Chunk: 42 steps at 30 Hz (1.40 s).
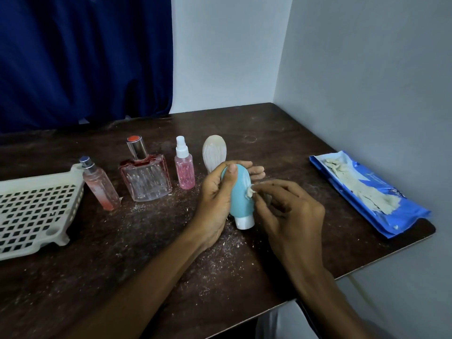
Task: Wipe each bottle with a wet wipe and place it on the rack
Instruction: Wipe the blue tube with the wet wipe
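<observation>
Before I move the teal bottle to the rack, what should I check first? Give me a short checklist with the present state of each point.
1. Grip of left hand on teal bottle: ok, fingers and thumb curl round it.
2. Contact of wipe with bottle: ok, right hand pinches it against the side.
3. Whole bottle wiped: cannot tell, far side hidden.
4. Its white cap on: ok.
5. Room on rack: ok, no bottle on the part in view.
6. Low path to rack: not ok, slim pink bottle stands at its corner.

The single head-worn view looks forward and down from above the table's (281,133) near edge, close over its top, facing the far right corner where two walls (367,69) meet.
</observation>
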Motion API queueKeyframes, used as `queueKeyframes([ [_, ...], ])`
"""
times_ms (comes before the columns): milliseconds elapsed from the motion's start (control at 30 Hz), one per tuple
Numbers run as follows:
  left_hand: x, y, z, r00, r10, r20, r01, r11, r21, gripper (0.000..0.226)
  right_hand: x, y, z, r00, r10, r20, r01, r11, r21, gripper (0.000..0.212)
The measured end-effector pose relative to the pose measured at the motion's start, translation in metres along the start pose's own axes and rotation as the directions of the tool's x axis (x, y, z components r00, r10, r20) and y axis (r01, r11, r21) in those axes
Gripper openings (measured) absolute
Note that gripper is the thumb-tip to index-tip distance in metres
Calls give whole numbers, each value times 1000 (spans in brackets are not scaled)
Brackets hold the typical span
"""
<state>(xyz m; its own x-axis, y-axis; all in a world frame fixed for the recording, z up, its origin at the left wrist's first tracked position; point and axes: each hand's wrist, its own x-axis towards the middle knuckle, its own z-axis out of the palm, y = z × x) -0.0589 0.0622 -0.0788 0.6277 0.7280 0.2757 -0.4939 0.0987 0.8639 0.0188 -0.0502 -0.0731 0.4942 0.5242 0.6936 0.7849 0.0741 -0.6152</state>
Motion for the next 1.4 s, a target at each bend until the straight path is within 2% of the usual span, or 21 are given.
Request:
queueKeyframes([
  [167, 1, -1, -1, 1000, 6, 7, -6, 1000, 8, 37, -8, -1, -4, 997, -49, 65, 50, 999, -9, 22],
  [733, 0, 0, -1, 999, 15, 43, -17, 999, 39, 35, 5, -2, 2, 999, -41, 4, 41, 999, -34, 20],
  [867, 1, 0, -2, 999, 18, 32, -19, 999, 37, 35, 1, -7, 4, 996, -88, 27, 89, 995, -44, 23],
  [1067, 1, -1, 0, 999, 0, 32, -1, 999, 44, 34, 8, 2, -2, 998, -45, 33, 47, 998, -50, 20],
  [1267, 1, 0, -2, 999, -3, 46, 1, 999, 43, 34, 5, -7, 4, 993, -108, 49, 112, 991, -79, 25],
  [1400, 1, -1, 0, 999, -3, 52, 0, 998, 60, 34, 12, -1, 0, 998, -58, 39, 61, 996, -61, 21],
])
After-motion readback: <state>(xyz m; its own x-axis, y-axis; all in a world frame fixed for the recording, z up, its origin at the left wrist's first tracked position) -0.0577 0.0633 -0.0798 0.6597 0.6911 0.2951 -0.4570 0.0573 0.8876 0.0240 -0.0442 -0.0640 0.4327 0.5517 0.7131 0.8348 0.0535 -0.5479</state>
